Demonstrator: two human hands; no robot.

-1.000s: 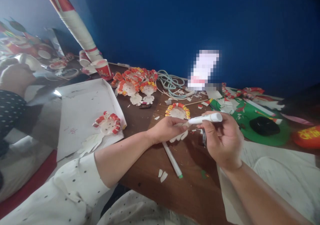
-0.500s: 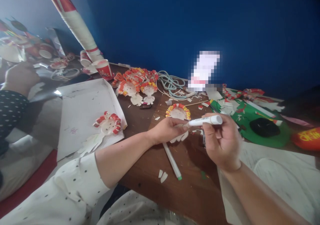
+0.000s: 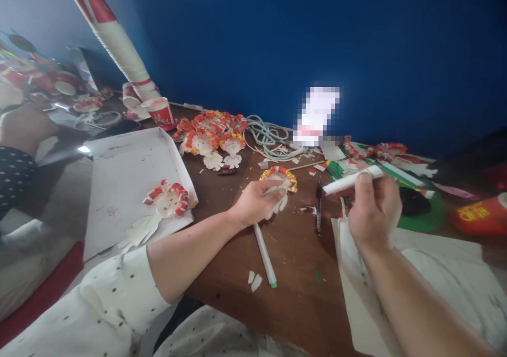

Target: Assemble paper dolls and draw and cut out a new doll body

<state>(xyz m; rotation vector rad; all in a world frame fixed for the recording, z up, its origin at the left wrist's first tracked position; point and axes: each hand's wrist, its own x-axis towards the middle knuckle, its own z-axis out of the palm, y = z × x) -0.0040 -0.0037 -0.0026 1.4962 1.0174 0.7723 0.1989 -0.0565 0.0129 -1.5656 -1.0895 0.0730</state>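
My left hand (image 3: 255, 201) is closed, thumb and fingers pinching a white paper cutout (image 3: 282, 185). Just behind it lies a paper figure with a red-and-yellow wrapped rim (image 3: 292, 176), partly covered by the hand. I cannot tell whether the cutout is joined to it. My right hand (image 3: 374, 209) is wrapped round a white tube (image 3: 341, 182), raised at the right with one end pointing left. A black pen (image 3: 319, 209) lies between the hands. Below my left hand rests a white marker with a green end (image 3: 264, 254).
Several finished-looking paper figures (image 3: 212, 130) are heaped at the back, beside a coiled cable (image 3: 266, 138). On the left, a white box lid (image 3: 119, 188) bears a red-and-white figure (image 3: 168, 201). A paper cup (image 3: 160, 115), green sheet (image 3: 431, 217) and another person's hand (image 3: 27, 127) are around.
My right hand has moved right with the white tube, away from my left hand, and the tube is turned differently. The black pen now shows fully. My left hand keeps its pinch.
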